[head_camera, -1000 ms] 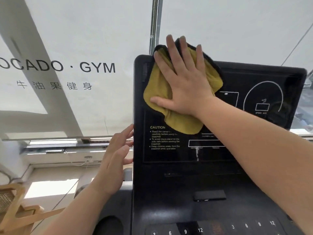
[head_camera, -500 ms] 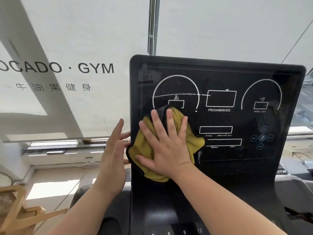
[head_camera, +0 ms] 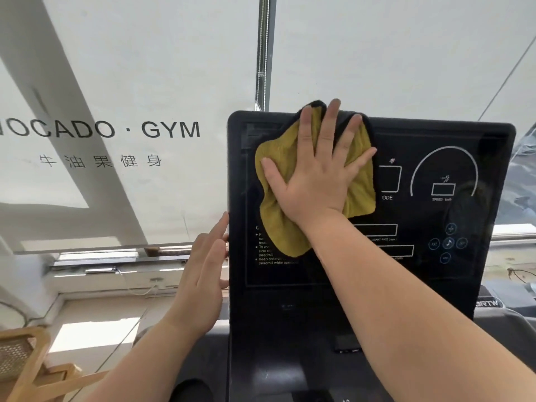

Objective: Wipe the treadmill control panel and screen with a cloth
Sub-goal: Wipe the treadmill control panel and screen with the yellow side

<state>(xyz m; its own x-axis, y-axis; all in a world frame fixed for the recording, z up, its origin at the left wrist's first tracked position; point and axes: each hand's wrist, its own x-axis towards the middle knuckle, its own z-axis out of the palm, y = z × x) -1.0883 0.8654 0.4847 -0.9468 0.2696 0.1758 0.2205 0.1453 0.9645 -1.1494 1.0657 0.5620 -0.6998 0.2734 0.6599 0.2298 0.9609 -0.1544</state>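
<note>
A black treadmill screen [head_camera: 435, 274] stands upright before me, with white dial outlines, boxes and a caution text. My right hand [head_camera: 316, 175] lies flat with spread fingers on a mustard-yellow cloth [head_camera: 278, 227] with a dark edge, pressing it against the screen's upper left part; the cloth's top reaches over the screen's top edge. My left hand [head_camera: 203, 280] is open, fingers together, its fingertips touching the screen's left edge at mid height. The cloth and my forearm hide the left dial and part of the caution text.
Behind the screen hangs a white window blind [head_camera: 116, 68] printed with gym lettering, with a metal window post [head_camera: 265, 47] above the screen. A wooden chair [head_camera: 23, 364] sits at the lower left. The darker console [head_camera: 290, 381] lies below the screen.
My right hand slid the cloth down from the screen's top to its lower left, then back up to the upper left and slightly further right. My left hand stayed at the left edge.
</note>
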